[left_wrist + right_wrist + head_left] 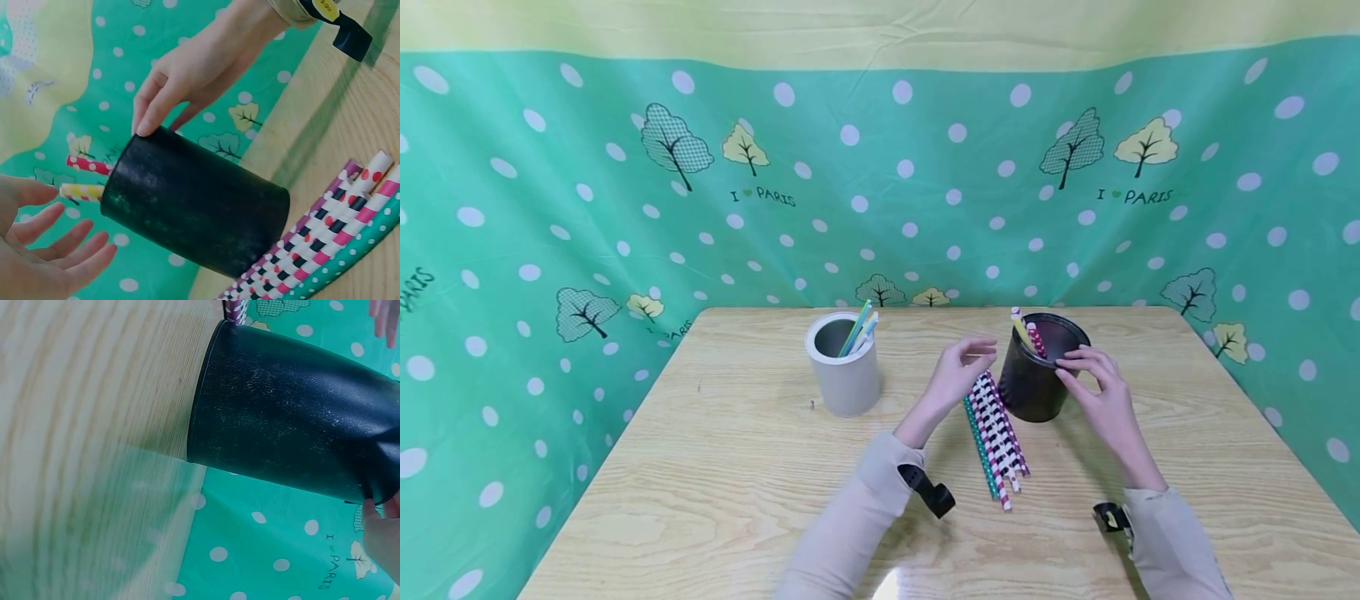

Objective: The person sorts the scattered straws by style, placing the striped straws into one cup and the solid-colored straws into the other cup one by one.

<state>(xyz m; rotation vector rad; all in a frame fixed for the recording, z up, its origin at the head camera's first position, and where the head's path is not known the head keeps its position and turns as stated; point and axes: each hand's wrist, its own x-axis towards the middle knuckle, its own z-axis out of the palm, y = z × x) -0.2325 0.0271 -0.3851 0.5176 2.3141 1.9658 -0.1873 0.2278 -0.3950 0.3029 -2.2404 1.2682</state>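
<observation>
A black cylindrical pen cup (1033, 387) stands upright on the table, holding a few paper straws, among them a red dotted straw (1036, 340) and a yellow one (81, 192). My right hand (1101, 396) pinches the cup's rim on its right side, thumb outside, as the left wrist view also shows. To the left of the cup is my left hand (958, 371), its fingers loosely bent, holding nothing, apart from the straw tops. Beneath it lies a row of patterned paper straws (996, 433): teal dotted, pink striped, black checked and purple. Their far ends are partly hidden.
A white cup (847, 385) with several green, blue and white sticks stands left of my left hand. The wooden table (700, 467) ends at the back against a green dotted cloth (820, 192). Both wrists wear black camera bands.
</observation>
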